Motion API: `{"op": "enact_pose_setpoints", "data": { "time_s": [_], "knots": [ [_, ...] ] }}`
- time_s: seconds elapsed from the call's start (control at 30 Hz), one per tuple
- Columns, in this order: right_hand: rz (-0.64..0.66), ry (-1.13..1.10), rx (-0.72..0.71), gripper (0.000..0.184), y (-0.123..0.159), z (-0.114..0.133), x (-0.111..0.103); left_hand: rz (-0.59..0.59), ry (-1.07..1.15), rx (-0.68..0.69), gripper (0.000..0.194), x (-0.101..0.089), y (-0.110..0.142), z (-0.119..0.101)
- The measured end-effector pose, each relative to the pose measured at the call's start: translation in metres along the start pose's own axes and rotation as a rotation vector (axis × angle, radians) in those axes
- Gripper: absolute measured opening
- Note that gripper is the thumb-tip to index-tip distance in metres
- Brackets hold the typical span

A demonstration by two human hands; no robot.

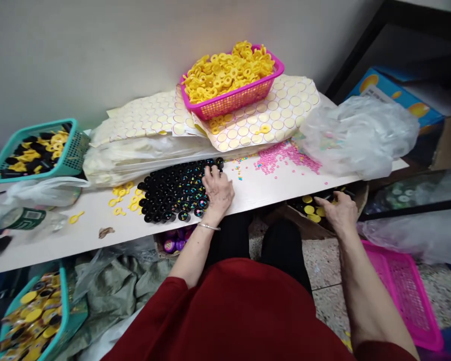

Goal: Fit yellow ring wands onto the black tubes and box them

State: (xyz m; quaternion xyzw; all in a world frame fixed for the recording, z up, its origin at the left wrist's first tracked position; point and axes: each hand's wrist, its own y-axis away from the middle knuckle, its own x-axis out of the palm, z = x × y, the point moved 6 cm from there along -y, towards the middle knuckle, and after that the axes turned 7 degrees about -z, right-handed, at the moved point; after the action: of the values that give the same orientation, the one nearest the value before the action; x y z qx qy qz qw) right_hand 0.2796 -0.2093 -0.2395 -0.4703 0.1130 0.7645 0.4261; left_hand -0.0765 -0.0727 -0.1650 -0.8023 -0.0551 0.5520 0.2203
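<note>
My left hand (218, 192) lies on the white table (97, 235), its fingers spread against the right edge of a packed block of small black cups (175, 193) with coloured beads inside. My right hand (337, 210) reaches below the table's right end into a cardboard box (304, 225) of yellow and black caps (311, 210). Its fingers curl down among the caps; what they hold is hidden. A bangle sits on my left wrist.
A pink basket (233, 98) of yellow rings rests on sheets of round stickers (281, 113). Pink beads (285, 155), loose yellow rings (126, 198), a teal basket (33, 150), a clear plastic bag (361, 133). On the floor are a teal basket (69, 321) and a pink one (406, 296).
</note>
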Motion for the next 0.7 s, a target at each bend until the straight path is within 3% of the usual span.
{"op": "enact_pose_setpoints", "data": {
  "time_s": [0.13,0.27,0.37,0.53,0.7],
  "knots": [
    [-0.284,-0.065,-0.256,0.026,0.005,0.046,-0.006,0.035,-0.208,-0.157,0.036,0.005,-0.026,0.016],
    [-0.178,-0.184,-0.507,0.016,0.015,0.112,0.025,0.085,-0.255,-0.141,0.035,0.019,-0.032,0.02],
    [-0.072,-0.241,-0.564,0.013,0.018,0.148,0.05,0.094,-0.275,-0.147,0.034,0.024,-0.033,0.023],
    [0.017,-0.309,-0.632,0.009,0.025,0.187,0.073,0.102,-0.271,-0.185,0.035,0.024,-0.036,0.027],
    [-0.074,-0.369,-0.568,0.012,-0.002,0.212,0.072,0.085,-0.25,-0.161,0.032,0.025,-0.037,0.024]
  ]
}}
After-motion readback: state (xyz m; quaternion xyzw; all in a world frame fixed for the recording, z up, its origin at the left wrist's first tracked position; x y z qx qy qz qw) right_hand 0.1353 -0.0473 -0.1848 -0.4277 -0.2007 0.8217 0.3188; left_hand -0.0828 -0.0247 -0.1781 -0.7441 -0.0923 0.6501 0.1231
